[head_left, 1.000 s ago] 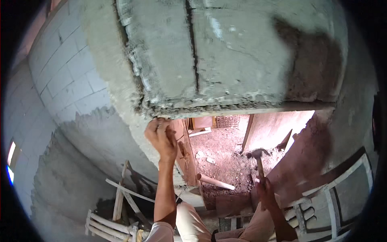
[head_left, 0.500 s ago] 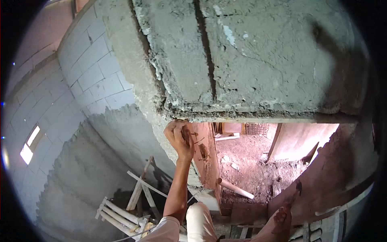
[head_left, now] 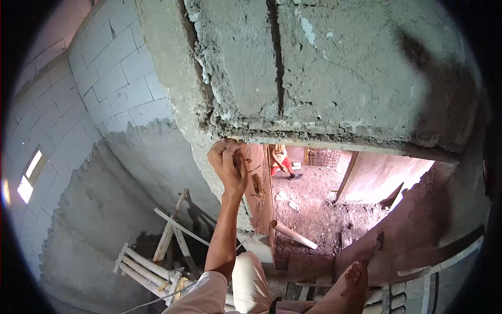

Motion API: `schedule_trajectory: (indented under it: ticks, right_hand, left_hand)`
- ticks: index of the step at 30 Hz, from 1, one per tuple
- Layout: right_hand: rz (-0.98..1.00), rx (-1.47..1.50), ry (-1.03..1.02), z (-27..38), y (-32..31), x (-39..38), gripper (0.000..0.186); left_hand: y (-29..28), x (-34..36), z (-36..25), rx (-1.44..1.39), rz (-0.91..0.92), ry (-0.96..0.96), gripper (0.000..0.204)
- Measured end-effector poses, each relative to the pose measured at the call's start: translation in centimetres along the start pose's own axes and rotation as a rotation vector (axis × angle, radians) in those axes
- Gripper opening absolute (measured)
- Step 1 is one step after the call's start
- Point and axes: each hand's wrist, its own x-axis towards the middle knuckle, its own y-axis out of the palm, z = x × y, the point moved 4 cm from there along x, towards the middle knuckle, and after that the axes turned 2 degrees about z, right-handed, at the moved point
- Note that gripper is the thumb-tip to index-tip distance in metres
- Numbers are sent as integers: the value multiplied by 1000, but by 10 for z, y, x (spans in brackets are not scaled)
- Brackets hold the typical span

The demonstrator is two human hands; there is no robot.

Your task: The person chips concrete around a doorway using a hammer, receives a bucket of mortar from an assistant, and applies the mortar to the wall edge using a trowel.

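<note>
A: In the head view, where is the left hand (head_left: 228, 165)?
B: Raised to the left corner of the doorway, its fingers bent against the lower edge (head_left: 334, 141) of the plastered concrete wall (head_left: 355, 73); I can't tell whether they pinch anything small

A: And the right hand (head_left: 355, 275)?
B: Low on the right, fingers curled round the handle of a hammer (head_left: 380, 239), whose dark, blurred head points up in front of the brownish surface right of the doorway

A: What stands near the left wrist?
B: A reddish wooden board (head_left: 257, 193) with nails sticking out, lining the doorway's left side; a pale pipe (head_left: 294, 234) leans near its foot

A: Anyone beyond?
B: A co-worker in red shorts (head_left: 274, 170), partly hidden by the board, near a wire mesh cage (head_left: 323, 157); wooden poles (head_left: 149, 269) lie lower left, on this side
</note>
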Motion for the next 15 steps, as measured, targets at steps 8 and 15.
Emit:
schedule_trajectory:
  ticks: [8,15]
  right_hand:
    - [60,-155,32,7,27,-8,19]
    - [97,-110,51,2,38,-9,18]
  left_hand:
    - [3,5,-1,6,-30,55,22]
    - [6,-1,15,-251,-85,-23,28]
